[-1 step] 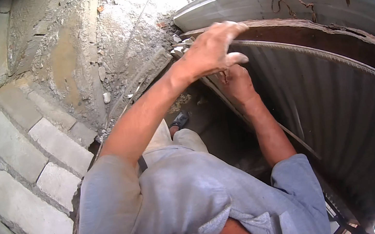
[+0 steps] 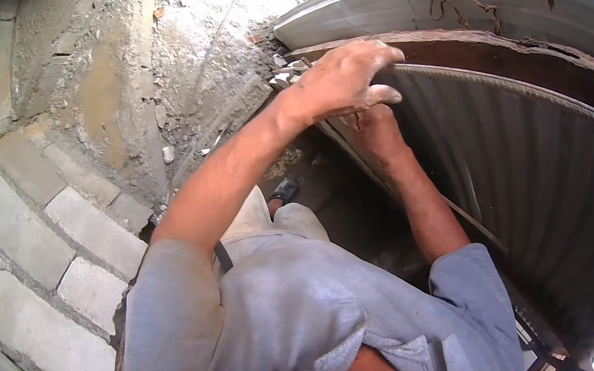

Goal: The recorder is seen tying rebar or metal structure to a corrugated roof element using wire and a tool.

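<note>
My left hand reaches across in front of me, near the end of a corrugated metal sheet. Its thumb stands apart from the other fingers and nothing shows between them. Just below it, partly covered by it, is my right hand, beside a narrow upright edge strip of the sheet. The right fingers look curled in; their tips, and anything inside them, are hidden. A thin ribbed edge runs along the top of the sheet.
Behind the sheet run a brown wooden beam and a pale metal panel with bent wires. A pale block wall stands on my left. Rubble and wet mud lie ahead. My sandalled foot shows below.
My left hand has shifted slightly right and a little lower, toward the ribbed edge. My right hand has hardly moved.
</note>
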A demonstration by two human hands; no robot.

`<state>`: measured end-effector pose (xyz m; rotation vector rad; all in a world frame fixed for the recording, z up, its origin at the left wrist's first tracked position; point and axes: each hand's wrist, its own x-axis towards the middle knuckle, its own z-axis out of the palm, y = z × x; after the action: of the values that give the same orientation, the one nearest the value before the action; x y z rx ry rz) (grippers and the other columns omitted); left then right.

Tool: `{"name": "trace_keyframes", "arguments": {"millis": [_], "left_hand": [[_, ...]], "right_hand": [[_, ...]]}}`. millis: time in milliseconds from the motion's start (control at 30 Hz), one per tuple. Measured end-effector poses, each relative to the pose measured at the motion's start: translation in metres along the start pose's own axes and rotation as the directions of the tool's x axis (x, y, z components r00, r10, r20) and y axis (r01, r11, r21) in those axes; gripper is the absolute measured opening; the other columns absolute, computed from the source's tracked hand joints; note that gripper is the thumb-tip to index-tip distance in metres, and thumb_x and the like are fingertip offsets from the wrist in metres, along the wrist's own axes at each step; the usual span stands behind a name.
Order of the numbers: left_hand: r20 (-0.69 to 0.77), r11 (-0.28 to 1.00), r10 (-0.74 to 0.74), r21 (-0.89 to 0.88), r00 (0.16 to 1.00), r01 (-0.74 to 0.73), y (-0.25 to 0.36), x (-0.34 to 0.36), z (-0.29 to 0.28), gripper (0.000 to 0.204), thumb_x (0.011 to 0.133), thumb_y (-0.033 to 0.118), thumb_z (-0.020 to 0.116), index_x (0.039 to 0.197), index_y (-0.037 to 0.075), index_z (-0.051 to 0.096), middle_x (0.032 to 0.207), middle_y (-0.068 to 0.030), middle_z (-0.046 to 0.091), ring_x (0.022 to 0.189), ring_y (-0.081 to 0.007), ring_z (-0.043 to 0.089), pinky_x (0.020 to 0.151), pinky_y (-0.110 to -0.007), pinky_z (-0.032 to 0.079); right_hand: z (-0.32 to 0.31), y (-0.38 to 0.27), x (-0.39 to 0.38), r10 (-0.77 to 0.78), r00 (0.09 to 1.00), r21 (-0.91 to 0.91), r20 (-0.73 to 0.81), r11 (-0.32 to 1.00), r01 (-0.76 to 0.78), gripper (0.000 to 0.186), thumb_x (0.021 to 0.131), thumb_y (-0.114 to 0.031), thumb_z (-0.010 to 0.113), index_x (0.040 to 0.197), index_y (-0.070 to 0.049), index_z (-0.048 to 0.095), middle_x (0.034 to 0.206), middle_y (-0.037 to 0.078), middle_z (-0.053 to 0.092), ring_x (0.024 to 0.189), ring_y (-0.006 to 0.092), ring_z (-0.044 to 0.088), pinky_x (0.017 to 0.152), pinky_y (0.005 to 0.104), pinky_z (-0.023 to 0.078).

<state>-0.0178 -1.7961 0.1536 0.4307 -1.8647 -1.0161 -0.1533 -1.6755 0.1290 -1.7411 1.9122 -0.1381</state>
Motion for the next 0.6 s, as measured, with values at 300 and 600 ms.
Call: {"name": "trace_keyframes", "arguments": {"millis": [300,600], "left_hand": [[0.447,0.995,-0.094,0.000,0.890,0.105,-0.024,0.024,0.000,0.016,0.087,0.020,0.065,0.085,0.005,0.060,0.073,-0.0181,0.061,0.075,-0.0416,0.061,0.068,-0.048,0.049],[0.450,0.998,-0.062,0.004,0.891,0.067,-0.027,0.025,-0.001,0.017,0.088,0.019,0.066,0.085,0.004,0.059,0.070,-0.0183,0.060,0.073,-0.0405,0.061,0.063,-0.047,0.047]], "right_hand": [[-0.003,0.061,0.002,-0.008,0.975,0.399,-0.223,0.912,0.099,0.014,0.091,-0.011,0.058,0.099,0.000,0.065,0.086,0.017,0.066,0.083,0.0406,0.063,0.075,0.0449,0.052],[0.016,0.091,0.003,0.186,0.973,-0.358,0.138,0.925,-0.126,0.024,0.095,-0.022,0.053,0.094,-0.001,0.063,0.093,0.021,0.069,0.088,0.0379,0.067,0.077,0.0498,0.052]]}}
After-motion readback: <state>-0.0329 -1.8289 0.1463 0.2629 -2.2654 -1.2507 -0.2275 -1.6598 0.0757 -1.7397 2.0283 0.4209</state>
